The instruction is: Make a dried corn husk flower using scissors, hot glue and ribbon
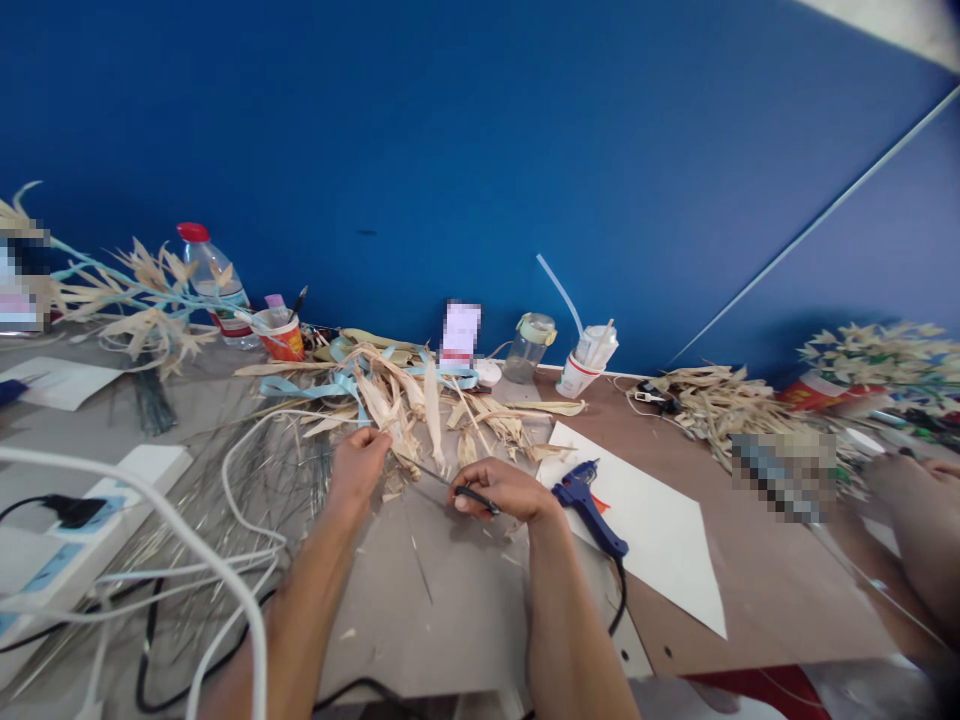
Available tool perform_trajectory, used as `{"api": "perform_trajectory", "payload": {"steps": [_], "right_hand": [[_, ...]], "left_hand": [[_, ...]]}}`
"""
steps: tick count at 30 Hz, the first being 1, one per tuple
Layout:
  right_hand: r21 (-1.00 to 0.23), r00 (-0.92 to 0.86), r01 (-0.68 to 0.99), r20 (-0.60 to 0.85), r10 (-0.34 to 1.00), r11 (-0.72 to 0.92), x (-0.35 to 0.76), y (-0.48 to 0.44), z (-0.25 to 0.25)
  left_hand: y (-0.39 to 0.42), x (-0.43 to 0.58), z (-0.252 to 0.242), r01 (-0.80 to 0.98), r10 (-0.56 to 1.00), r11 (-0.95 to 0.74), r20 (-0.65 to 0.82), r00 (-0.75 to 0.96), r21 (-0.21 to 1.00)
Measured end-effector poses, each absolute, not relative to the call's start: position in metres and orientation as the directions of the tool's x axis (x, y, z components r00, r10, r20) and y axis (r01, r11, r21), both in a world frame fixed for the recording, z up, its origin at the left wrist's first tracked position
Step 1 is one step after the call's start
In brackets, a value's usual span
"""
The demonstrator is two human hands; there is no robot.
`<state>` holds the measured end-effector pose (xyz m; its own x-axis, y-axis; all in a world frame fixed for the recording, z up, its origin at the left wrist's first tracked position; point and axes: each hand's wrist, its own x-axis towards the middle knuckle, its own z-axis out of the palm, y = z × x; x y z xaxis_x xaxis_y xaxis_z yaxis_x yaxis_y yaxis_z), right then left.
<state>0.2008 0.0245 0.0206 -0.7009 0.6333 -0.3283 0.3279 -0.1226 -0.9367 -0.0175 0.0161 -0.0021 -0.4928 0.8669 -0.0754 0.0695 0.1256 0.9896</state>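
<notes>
My left hand [360,462] is closed in a pinch on a strip of dried leaf [399,440] at the edge of a heap of dried leaves [420,400] with pale blue ribbon. My right hand [501,490] is closed round the black handles of a pair of scissors [456,488]. The blades point left toward the strip my left hand holds. Both hands rest over the brown table [750,600].
A blue glue gun [589,505] lies on a white sheet [660,530] just right of my right hand. White cables [225,560] and a power strip [67,540] are at the left. Bottles and cups line the blue wall. Another person's arm [919,530] is at the far right.
</notes>
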Motion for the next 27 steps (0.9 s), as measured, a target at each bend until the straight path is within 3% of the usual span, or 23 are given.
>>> {"api": "perform_trajectory", "payload": {"steps": [27], "right_hand": [[-0.925,-0.705,0.373,-0.333,0.627,-0.071,0.2009,0.0251,0.0190]], "left_hand": [[0.0167,-0.0198,-0.0065,0.080,0.873,0.129,-0.075,-0.482,0.988]]}}
